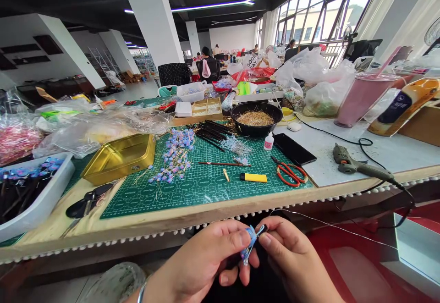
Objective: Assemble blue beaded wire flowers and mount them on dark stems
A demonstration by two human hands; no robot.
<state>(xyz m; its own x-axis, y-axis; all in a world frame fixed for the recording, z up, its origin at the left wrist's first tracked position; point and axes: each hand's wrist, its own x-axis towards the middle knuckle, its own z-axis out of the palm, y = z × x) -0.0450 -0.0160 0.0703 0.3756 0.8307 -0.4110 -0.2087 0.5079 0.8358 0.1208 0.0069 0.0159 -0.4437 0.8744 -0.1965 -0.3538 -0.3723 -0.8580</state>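
Observation:
Below the table's front edge, my left hand (pixel 202 261) and my right hand (pixel 292 257) meet around a small blue beaded flower piece (pixel 250 243). The left thumb and fingers pinch its blue petals; the right fingertips grip its dark upper end. A thin wire (pixel 330 225) runs from the piece off to the right. On the green cutting mat (pixel 206 184) above lie several more blue beaded flowers (pixel 175 154), a bundle of dark sticks (pixel 211 131) and a tuft of silver wires (pixel 237 147).
On the mat: red scissors (pixel 290 173), yellow lighter (pixel 253 177), glue bottle (pixel 268 141), black phone (pixel 294 149). A gold tin (pixel 118 158), black bowl of gold filaments (pixel 256 118), glue gun (pixel 357 165), white tray (pixel 30 193), pink drink (pixel 360 96). People sit far back.

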